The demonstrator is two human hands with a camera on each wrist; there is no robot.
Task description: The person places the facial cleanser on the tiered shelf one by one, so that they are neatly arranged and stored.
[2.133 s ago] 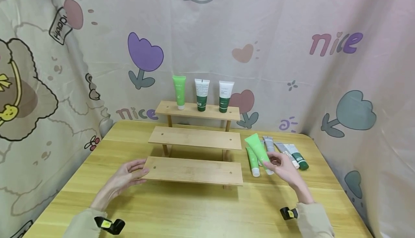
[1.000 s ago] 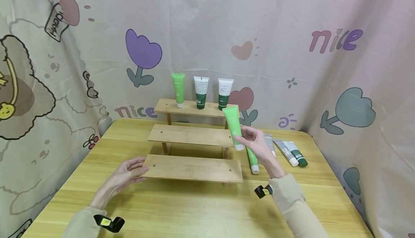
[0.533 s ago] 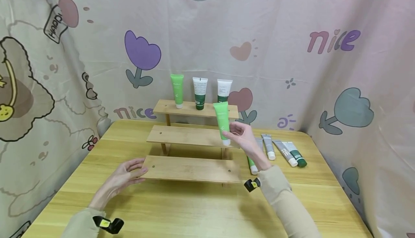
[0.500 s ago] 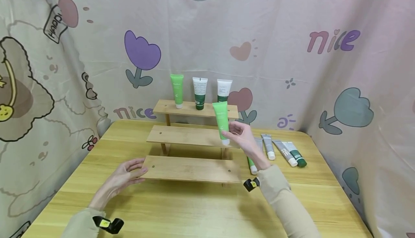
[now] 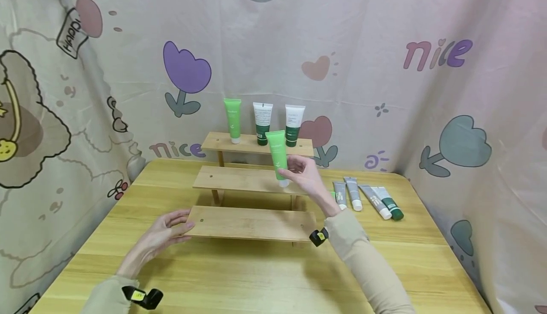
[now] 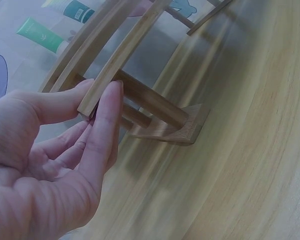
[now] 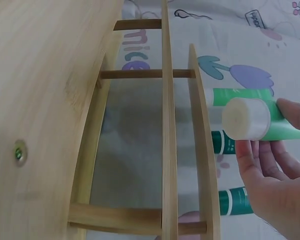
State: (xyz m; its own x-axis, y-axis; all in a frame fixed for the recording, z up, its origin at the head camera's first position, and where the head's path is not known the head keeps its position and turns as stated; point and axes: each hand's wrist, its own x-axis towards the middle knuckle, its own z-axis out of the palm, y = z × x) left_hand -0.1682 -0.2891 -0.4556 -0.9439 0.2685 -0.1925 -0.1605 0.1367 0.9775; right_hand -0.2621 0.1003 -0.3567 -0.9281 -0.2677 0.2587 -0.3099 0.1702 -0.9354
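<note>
My right hand (image 5: 305,176) pinches a light green squeeze tube (image 5: 278,155), white cap down, above the middle tier of a three-step wooden display stand (image 5: 249,178). In the right wrist view the tube's white cap (image 7: 246,119) hangs apart from the boards. My left hand (image 5: 164,233) grips the left end of the lowest board (image 5: 252,223); in the left wrist view thumb and fingers pinch the board's end (image 6: 92,100). On the top tier stand another green tube (image 5: 233,120) and two white-and-dark-green tubes, one in the centre (image 5: 262,121) and one on the right (image 5: 294,125).
Right of the stand, several tubes lie on the wooden table (image 5: 239,276): grey ones (image 5: 353,194), a white-and-green one (image 5: 388,203) and a green one (image 5: 333,194) mostly hidden behind my right arm. A patterned cloth (image 5: 359,33) hangs behind and at both sides.
My right hand has lifted the green tube from the pile at the right and carried it left over the middle tier, turning it more upright. My left hand has stayed on the lowest board.
</note>
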